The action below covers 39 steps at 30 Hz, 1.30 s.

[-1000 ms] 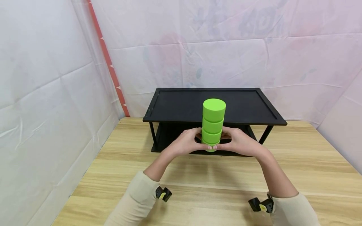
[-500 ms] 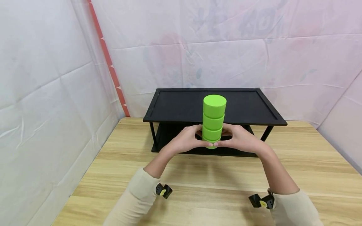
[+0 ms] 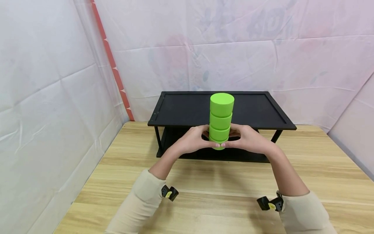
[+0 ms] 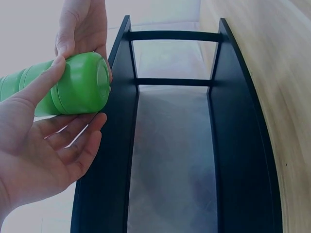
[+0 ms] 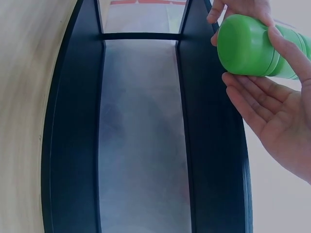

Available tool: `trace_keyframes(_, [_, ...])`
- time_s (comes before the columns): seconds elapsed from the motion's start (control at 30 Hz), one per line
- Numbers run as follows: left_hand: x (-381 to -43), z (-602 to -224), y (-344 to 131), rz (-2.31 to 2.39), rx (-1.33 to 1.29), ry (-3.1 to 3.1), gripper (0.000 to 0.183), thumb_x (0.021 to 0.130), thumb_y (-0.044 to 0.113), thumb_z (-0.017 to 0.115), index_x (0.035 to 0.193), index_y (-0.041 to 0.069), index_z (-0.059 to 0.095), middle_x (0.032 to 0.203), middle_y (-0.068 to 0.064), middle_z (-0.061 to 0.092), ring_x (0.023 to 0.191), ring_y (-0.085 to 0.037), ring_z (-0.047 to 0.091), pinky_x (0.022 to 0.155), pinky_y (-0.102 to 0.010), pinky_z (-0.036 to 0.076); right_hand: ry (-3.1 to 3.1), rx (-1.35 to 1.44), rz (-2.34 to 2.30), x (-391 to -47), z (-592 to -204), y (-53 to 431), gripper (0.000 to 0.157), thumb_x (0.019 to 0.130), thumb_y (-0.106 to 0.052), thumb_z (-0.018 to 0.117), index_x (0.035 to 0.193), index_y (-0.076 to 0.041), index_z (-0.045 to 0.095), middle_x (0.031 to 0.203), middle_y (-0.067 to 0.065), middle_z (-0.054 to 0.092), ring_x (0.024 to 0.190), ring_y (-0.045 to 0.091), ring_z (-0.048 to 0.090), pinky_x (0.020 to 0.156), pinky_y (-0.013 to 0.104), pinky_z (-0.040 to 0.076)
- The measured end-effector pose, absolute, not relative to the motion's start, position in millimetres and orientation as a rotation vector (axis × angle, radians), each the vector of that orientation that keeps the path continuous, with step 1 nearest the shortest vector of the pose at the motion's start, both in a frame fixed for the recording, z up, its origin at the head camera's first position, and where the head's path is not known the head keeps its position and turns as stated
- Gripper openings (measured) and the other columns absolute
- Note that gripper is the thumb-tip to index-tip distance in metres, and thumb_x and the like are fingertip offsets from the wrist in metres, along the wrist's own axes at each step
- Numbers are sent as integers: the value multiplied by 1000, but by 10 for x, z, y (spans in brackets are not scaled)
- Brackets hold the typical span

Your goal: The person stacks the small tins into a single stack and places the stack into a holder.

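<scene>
A tall bright green column of stacked round sections [image 3: 220,122] stands upright in front of the black shelf in the head view. My left hand [image 3: 191,141] grips its lower end from the left, and my right hand [image 3: 252,140] grips it from the right. Both thumbs [image 3: 216,144] lie across the near side, tips almost meeting, while the fingers pass behind. In the left wrist view, the rounded bottom of the green column [image 4: 85,83] shows between thumb and fingers. The right wrist view has the same green bottom [image 5: 248,46] between both hands, above loosely spread fingers.
A two-tier black shelf [image 3: 181,109] stands at the back of the wooden table [image 3: 201,211], its lower board [image 3: 187,154] close to the tabletop. White sheeting [image 3: 163,65] hangs behind, with more along both sides. Black wrist cameras [image 3: 170,193] are strapped to both sleeves.
Both hands have raised the green column a little, so its top now overlaps the rear part of the shelf's upper board. The grip looks the same, and the shelf has not moved.
</scene>
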State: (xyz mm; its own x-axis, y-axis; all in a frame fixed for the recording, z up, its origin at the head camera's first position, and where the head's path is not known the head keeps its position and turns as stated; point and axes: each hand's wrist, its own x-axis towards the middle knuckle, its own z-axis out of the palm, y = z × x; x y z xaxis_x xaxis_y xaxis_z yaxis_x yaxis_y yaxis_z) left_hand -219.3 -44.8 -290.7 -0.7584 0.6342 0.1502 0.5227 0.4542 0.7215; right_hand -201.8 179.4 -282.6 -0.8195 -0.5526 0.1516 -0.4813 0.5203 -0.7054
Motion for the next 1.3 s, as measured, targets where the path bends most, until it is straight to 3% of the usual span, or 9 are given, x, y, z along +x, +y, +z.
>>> trace_keyframes(1.3, [-2281, -2739, -439, 1159, 1062, 2571, 52, 81, 31, 72, 123, 8, 53, 106, 0, 59, 94, -9, 55, 79, -24, 46, 2635, -897, -1201, -2110, -2676, 1807, 58, 81, -26, 72, 129, -4, 47, 117, 11, 57, 104, 23, 57, 84, 41, 47])
